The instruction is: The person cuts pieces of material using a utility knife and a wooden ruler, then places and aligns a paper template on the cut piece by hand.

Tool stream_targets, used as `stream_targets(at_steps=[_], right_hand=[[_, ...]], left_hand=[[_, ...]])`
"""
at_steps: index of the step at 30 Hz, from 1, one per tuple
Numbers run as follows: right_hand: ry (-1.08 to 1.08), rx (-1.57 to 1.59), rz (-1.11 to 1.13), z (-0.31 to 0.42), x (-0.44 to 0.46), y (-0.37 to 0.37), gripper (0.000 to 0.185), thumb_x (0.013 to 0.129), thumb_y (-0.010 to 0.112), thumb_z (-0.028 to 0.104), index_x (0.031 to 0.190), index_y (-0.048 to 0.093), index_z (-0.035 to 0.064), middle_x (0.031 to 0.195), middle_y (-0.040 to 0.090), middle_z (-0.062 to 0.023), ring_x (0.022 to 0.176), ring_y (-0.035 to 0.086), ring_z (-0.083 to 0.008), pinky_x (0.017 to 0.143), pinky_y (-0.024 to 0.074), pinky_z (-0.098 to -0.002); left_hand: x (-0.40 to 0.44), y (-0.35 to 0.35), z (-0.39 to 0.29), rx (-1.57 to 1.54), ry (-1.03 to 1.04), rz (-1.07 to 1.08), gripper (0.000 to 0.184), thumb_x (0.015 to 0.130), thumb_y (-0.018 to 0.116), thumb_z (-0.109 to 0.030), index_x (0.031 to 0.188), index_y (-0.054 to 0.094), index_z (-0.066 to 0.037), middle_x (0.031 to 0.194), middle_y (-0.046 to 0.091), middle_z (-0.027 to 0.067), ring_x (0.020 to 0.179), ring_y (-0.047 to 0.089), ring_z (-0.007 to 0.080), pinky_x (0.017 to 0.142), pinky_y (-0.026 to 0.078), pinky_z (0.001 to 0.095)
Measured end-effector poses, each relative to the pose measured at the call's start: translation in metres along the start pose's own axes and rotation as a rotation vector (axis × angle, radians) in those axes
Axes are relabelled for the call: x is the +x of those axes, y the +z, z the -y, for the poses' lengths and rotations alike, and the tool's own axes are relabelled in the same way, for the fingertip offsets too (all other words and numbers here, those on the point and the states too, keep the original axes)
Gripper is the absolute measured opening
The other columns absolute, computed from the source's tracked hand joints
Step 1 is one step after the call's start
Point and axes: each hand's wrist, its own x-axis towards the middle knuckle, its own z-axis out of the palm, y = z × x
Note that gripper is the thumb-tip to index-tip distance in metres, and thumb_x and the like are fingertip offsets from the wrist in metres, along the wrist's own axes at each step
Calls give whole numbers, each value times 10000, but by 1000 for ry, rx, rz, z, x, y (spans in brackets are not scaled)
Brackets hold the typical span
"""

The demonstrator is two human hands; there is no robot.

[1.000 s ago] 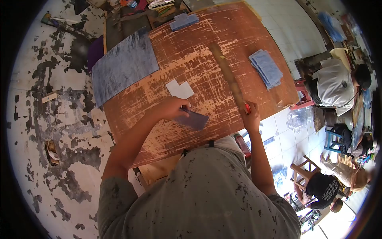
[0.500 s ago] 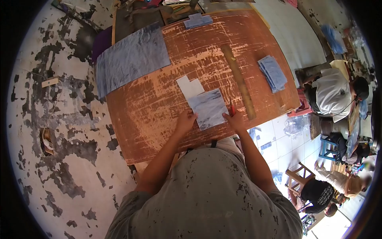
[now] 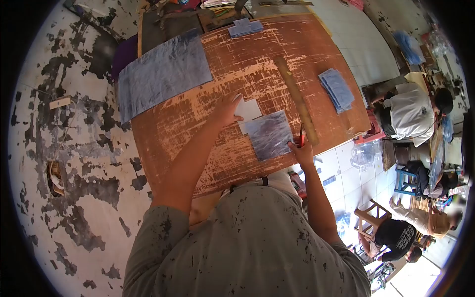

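Note:
Near the front of the worn reddish board (image 3: 178, 163) lies a blue-grey marbled square (image 3: 271, 136). My right hand (image 3: 302, 150) holds a red-handled cutter (image 3: 302, 133), its thumb at the square's right edge. White pieces (image 3: 249, 110) lie just behind the square. My left hand (image 3: 229, 110) is at their left side, thumb and fingers apart, fingertips on or beside the white. A long brown strip, like a ruler (image 3: 297, 101), lies right of the square.
A large marbled sheet (image 3: 166, 74) covers the board's back left. Stacks of blue-grey pieces lie at the back (image 3: 245, 28) and right (image 3: 336, 90). Several people sit or bend at the right, one in a white shirt (image 3: 410, 111), near a wooden stool (image 3: 371, 218).
My left hand has left the square's edge and reached back to the white pieces. The square, earlier folded or edge-on in my left hand, lies flat, slightly further right than half a second ago.

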Motion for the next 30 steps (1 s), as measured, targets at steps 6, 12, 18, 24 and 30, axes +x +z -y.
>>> stream_targets(at_steps=[6,12,18,24,30], right_hand=[[36,161,-88,-14,-11,-4,353,883,904,204,1100,718,-4,870,692,-28,748,618,-122,657,496,-307],[174,255,-35,7,-13,-2,366,889,899,203,1137,714,7,878,684,-20,730,609,-127,635,482,-307],[158,167,43,18,-14,40,477,870,911,287,1204,726,1,900,717,-45,773,660,-163,708,527,-339],[-187,-181,-146,67,-27,54,489,881,864,403,1165,759,19,907,772,-150,831,733,-266,776,560,-436],[-50,25,329,77,-29,90,432,903,865,292,1193,730,2,907,759,-32,812,683,-120,770,565,-328]], left_hand=[[7,4,15,-117,-117,53,988,834,911,-396,1637,390,-151,1620,421,181,1473,449,395,1200,432,540],[-25,-15,65,-558,-287,91,442,881,878,-253,1263,714,-106,1222,707,165,1117,694,314,921,568,472],[-128,-56,33,-1101,-682,-216,429,959,799,-128,1328,611,-18,1316,676,189,1086,707,282,850,618,426],[-163,2,-65,-1522,-795,-350,469,969,722,17,1344,442,31,1214,634,200,1082,709,278,847,667,415],[-144,93,-128,-1543,-682,-365,464,953,744,29,1320,460,46,1175,676,190,1052,724,282,789,678,418]])
